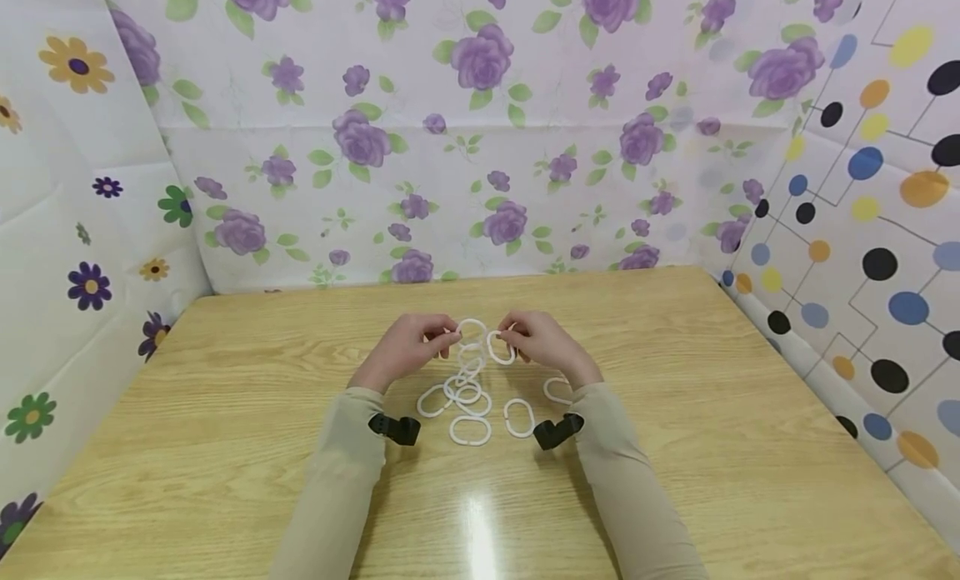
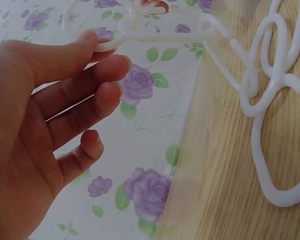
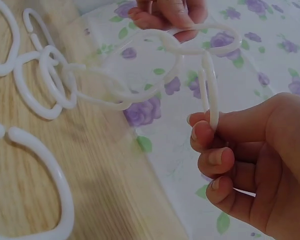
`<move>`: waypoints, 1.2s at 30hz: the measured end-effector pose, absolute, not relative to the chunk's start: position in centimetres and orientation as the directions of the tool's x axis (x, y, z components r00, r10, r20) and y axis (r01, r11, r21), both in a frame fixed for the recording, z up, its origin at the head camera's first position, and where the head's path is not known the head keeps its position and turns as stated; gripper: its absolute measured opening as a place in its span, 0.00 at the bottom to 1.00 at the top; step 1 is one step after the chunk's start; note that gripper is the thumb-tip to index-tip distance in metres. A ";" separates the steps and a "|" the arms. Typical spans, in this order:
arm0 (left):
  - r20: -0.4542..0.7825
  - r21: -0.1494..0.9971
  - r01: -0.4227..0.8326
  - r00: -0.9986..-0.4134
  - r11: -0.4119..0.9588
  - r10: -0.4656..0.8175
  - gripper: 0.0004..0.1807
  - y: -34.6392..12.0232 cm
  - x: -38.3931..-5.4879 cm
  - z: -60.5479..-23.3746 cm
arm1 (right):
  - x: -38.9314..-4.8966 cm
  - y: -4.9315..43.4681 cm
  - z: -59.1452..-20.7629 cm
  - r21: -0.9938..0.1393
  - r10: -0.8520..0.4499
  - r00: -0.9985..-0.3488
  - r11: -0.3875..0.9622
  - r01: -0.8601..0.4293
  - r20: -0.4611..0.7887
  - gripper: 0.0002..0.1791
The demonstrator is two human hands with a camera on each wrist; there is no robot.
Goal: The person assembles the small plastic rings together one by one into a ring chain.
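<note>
Right of the end link (image 1: 472, 320) pinched by my left hand (image 1: 408, 344), my right hand (image 1: 546, 340) pinches a second link (image 3: 213, 95) crosswise.

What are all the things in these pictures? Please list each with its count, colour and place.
ring cluster: several (overlap hides exact count), white, table centre, some linked
pinched rings: two, white, at the cluster's far end
loose rings: three, white, before and right of the cluster
table: one, light wood, under the rings
rose backdrop: one, white-purple-green, behind
flower backdrop: one, white-multicoloured, left
dotted backdrop: one, white-multicoloured, right
straps: two, black, at wrists
sleeves: two, beige, on arms
left hand: one, bare, pinching a ring
right hand: one, bare, pinching another
</note>
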State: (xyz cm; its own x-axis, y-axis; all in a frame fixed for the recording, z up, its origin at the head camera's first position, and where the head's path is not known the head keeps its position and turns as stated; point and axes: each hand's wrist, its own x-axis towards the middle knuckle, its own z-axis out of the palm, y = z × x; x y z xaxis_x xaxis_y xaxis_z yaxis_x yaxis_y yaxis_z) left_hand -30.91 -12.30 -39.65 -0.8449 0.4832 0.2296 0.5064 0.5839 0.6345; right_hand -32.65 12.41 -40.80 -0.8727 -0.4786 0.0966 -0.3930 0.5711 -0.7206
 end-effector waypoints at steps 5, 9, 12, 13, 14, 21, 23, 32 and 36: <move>0.254 0.622 0.531 -0.832 0.575 0.494 0.08 -12.2 -30.9 -39.6 | -32.7 12.5 -40.6 -0.748 -0.484 -0.870 0.540 -0.387 0.101 0.11; 0.257 0.624 0.534 -0.830 0.570 0.496 0.08 -12.1 -30.9 -39.7 | -32.7 12.5 -40.5 -0.753 -0.481 -0.872 0.541 -0.375 0.088 0.11; 0.255 0.629 0.532 -0.830 0.567 0.496 0.08 -12.0 -30.9 -39.7 | -32.6 12.5 -40.6 -0.766 -0.479 -0.874 0.531 -0.363 0.083 0.11; 0.254 0.629 0.532 -0.830 0.567 0.496 0.08 -12.0 -30.9 -39.7 | -32.6 12.5 -40.6 -0.771 -0.479 -0.874 0.525 -0.361 0.083 0.11; 0.255 0.630 0.532 -0.829 0.566 0.497 0.08 -12.0 -30.9 -39.7 | -32.6 12.5 -40.6 -0.776 -0.479 -0.874 0.519 -0.359 0.084 0.11; 0.241 0.618 0.529 -0.831 0.582 0.501 0.09 -11.8 -30.9 -39.9 | -32.6 12.6 -40.5 -0.804 -0.476 -0.876 0.488 -0.338 0.079 0.11; 0.233 0.616 0.525 -0.834 0.587 0.500 0.10 -11.8 -30.9 -39.9 | -32.6 12.6 -40.4 -0.810 -0.468 -0.880 0.485 -0.330 0.079 0.11; 0.217 0.619 0.512 -0.840 0.595 0.497 0.09 -11.7 -30.8 -39.5 | -32.6 12.5 -39.9 -0.850 -0.407 -0.910 0.448 -0.275 0.080 0.11; 0.214 0.625 0.511 -0.839 0.590 0.500 0.10 -11.7 -30.7 -39.5 | -32.6 12.5 -39.6 -0.873 -0.390 -0.915 0.403 -0.273 0.107 0.11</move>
State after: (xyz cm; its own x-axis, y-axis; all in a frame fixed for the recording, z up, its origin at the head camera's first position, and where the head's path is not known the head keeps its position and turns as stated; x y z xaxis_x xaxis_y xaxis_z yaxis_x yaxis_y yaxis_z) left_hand -30.75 -11.68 -39.53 -0.8393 0.4997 0.2145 0.5110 0.5900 0.6251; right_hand -32.55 12.55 -39.59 -0.9148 -0.3895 0.1067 -0.2734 0.4028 -0.8735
